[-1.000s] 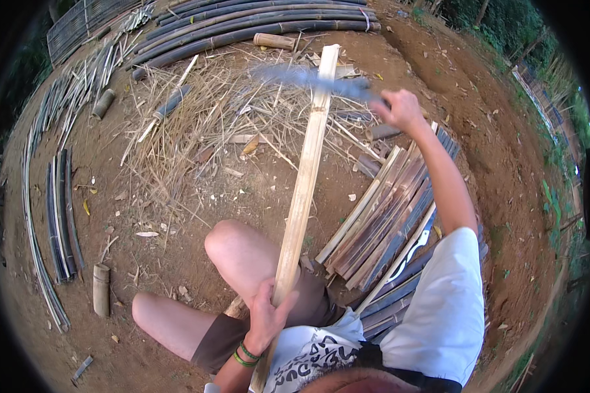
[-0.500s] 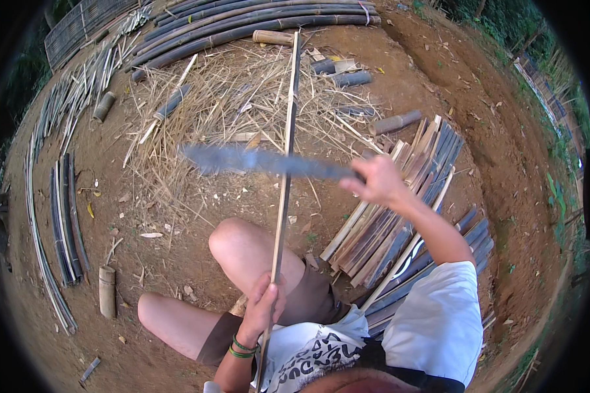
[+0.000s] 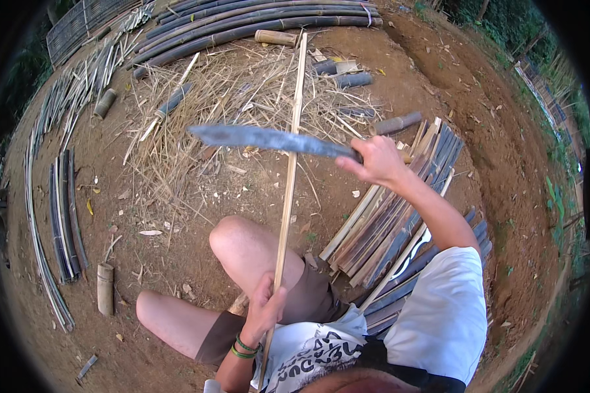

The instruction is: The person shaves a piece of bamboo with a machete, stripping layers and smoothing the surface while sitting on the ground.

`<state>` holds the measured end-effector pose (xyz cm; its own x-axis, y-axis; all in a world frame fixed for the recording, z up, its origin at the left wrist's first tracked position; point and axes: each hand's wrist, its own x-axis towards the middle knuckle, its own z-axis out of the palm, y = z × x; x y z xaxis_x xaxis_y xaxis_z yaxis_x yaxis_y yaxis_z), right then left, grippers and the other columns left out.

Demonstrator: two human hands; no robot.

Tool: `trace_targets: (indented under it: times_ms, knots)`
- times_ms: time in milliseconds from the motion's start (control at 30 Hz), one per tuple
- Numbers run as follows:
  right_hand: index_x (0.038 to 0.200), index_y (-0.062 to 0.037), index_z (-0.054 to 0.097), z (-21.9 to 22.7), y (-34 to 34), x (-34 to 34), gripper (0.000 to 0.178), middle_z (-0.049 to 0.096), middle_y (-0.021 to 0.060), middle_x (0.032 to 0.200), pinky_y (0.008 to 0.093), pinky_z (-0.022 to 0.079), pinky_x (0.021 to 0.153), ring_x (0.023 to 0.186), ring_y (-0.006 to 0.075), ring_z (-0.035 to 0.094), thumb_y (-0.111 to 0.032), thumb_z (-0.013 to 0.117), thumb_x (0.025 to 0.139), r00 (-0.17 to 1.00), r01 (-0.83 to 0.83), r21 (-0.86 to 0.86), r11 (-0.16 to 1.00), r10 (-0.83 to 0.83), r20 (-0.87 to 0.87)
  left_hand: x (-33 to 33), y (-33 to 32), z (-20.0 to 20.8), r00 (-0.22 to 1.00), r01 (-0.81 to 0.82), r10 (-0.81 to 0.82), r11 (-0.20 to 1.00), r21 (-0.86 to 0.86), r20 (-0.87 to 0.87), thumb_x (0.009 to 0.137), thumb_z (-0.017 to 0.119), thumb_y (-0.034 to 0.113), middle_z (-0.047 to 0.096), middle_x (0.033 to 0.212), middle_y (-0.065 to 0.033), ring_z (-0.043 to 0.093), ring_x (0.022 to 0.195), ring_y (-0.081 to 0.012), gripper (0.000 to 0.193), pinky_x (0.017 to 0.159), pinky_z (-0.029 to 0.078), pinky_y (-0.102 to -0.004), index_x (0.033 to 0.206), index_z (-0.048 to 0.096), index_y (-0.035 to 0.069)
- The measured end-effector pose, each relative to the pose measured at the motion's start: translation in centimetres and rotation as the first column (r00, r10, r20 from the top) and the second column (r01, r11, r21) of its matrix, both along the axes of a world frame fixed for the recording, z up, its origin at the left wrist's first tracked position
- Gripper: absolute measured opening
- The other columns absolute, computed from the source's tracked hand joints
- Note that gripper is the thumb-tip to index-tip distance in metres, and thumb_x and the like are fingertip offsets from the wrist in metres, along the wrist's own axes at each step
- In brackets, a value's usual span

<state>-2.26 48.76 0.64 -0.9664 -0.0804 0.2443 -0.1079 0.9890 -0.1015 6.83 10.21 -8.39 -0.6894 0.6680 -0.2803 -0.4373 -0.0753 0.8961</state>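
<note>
Partly behind the blade (image 3: 242,137), tan shavings (image 3: 223,105), dark poles (image 3: 242,21) beyond.

We get soft, even daylight, its direction unclear, with only faint shading around the left hand (image 3: 266,305). The blade (image 3: 262,139) in the right hand (image 3: 377,161) looks slightly smeared. Nearer us than that hand, the white sleeve (image 3: 442,308) reads palest. Far beyond both hands, dark poles (image 3: 236,38) bow with the fisheye, whose rim fades black.

knife handle (image 3: 357,157) mostly hidden by right hand (image 3: 381,162); strip (image 3: 286,216) cropped below
</note>
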Motion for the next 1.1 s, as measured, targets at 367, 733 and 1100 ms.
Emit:
trace_targets:
  times_ms: [367, 733, 1100]
  knots:
    - [0.078, -0.0082, 0.067, 4.3, 6.7, -1.7, 0.067, 0.064, 0.0115, 0.06, 0.0426, 0.053, 0.061, 0.056, 0.0259, 0.065, -0.072, 0.05, 0.091, 0.926, 0.376, -0.096, 0.922, -0.37, 0.072, 1.1, -0.2, 0.1, 1.0, -0.009, 0.01, 0.999, -0.04, 0.023, 0.099, 0.059, 0.014, 0.051, 0.07, 0.0052, 0.044, 0.047, -0.0018, 0.027, 0.041, 0.033, -0.0184, 0.121, 0.049, 0.003]
    - [0.064, -0.013, 0.056, 0.4, 5.6, -0.6, 0.063, 0.05, 0.0047, 0.048, 0.0401, 0.044, 0.046, 0.041, 0.024, 0.051, -0.07, 0.052, 0.09, 0.998, -0.023, -0.005, 1.0, 0.023, -0.05, 0.5, -0.5, 0.2, 0.999, 0.045, -0.045, 0.998, -0.053, 0.006, 0.1, 0.057, 0.015, 0.05, 0.07, 0.0051, 0.044, 0.047, -0.0024, 0.028, 0.042, 0.034, -0.0191, 0.124, 0.048, 0.003]
    - [0.067, -0.0076, 0.061, 0.9, 6.1, -2.3, 0.063, 0.054, 0.0124, 0.052, 0.0475, 0.045, 0.054, 0.049, 0.0317, 0.056, -0.064, 0.052, 0.094, 0.998, 0.048, 0.062, 0.997, -0.045, -0.053, 1.2, -0.9, 0.5, 1.0, 0.011, -0.011, 0.999, -0.042, 0.004, 0.098, 0.06, 0.014, 0.049, 0.071, 0.0054, 0.043, 0.048, -0.0024, 0.028, 0.042, 0.035, -0.0186, 0.121, 0.05, 0.002]
